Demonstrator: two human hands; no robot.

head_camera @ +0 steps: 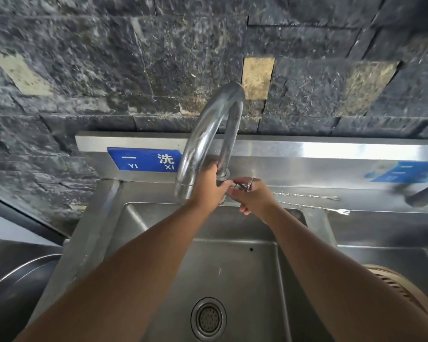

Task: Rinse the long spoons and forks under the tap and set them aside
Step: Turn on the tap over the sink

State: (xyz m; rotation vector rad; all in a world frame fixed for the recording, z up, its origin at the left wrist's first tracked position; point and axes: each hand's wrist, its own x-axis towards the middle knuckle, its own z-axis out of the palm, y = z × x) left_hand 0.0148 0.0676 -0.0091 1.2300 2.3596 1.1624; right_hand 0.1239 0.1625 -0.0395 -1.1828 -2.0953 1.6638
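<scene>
Both hands meet at the foot of the tap point(205, 137), at the far rim of the sink point(124, 218). The left hand point(209, 182) has its fingers wrapped round the tap's upright stem just above the base. The right hand point(253, 196) pinches the small tap handle point(242, 185) between thumb and fingers. Two long forks point(314, 202) lie side by side on the steel ledge to the right of the tap, tines pointing right, untouched by either hand. No water runs from the spout.
</scene>
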